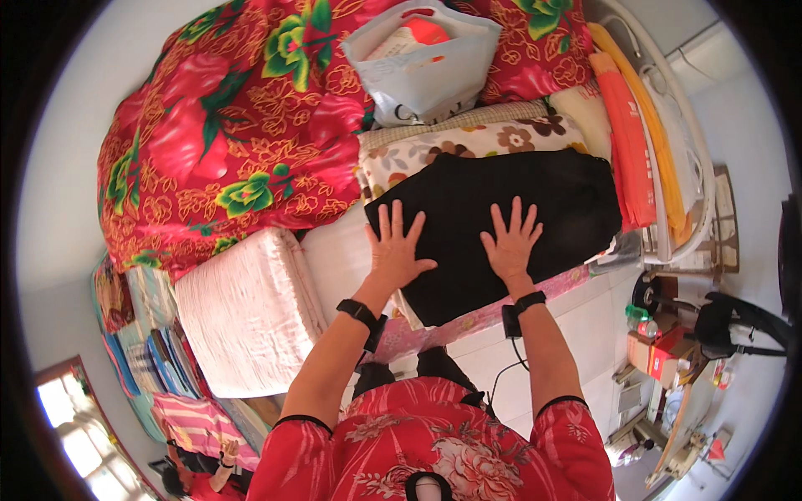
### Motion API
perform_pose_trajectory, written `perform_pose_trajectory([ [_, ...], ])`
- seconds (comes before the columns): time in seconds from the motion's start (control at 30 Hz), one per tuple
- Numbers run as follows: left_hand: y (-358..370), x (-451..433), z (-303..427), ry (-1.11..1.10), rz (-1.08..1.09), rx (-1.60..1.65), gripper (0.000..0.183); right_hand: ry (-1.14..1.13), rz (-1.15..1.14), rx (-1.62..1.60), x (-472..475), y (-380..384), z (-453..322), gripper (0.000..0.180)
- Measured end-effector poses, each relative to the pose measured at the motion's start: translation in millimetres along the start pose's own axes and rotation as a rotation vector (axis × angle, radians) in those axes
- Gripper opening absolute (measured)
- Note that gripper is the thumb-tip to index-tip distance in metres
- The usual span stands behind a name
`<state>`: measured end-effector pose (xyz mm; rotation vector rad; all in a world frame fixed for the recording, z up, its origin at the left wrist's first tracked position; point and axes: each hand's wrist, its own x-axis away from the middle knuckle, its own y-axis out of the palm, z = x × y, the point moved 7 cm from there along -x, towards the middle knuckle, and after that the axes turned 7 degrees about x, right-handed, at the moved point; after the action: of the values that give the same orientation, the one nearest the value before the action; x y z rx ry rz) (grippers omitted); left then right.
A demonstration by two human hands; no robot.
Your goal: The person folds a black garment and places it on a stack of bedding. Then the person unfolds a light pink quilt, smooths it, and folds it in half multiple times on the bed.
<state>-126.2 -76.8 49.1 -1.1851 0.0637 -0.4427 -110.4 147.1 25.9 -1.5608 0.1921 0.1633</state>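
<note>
A black cloth garment (463, 225), apparently folded, lies flat on the bed in front of me. My left hand (396, 247) rests on its left part with the fingers spread. Palm down on the right half is my right hand (512, 243), fingers also apart. Neither hand grips the fabric. Beneath the garment's far edge shows a white cloth with brown flowers (517, 139), and behind that a checked cloth (454, 122). Dark straps with small boxes sit on both wrists.
A red flowered quilt (250, 144) fills the far left. On it stands a pale plastic bag (432, 75). A folded pink quilt (250, 313) lies left. Red (630, 144) and yellow (667, 144) bags lean by the white bed rail (705, 163). Another person (207, 479) appears lower left.
</note>
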Motion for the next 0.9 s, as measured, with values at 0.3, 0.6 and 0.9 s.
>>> perform_pose_trajectory([
  [0.3,37.0,112.2,23.2,0.110,-0.005,0.096,0.081,-0.132,0.106,0.204,5.9,-7.2,-10.5,0.062],
  [0.6,3.1,156.2,11.0,0.238,0.111,0.179,0.073,-0.083,0.036,0.267,12.6,22.7,11.3,0.055],
  [0.9,51.4,366.5,-202.6,-0.439,0.007,0.265,0.066,-0.043,-0.024,0.079,40.3,20.5,24.0,0.050],
])
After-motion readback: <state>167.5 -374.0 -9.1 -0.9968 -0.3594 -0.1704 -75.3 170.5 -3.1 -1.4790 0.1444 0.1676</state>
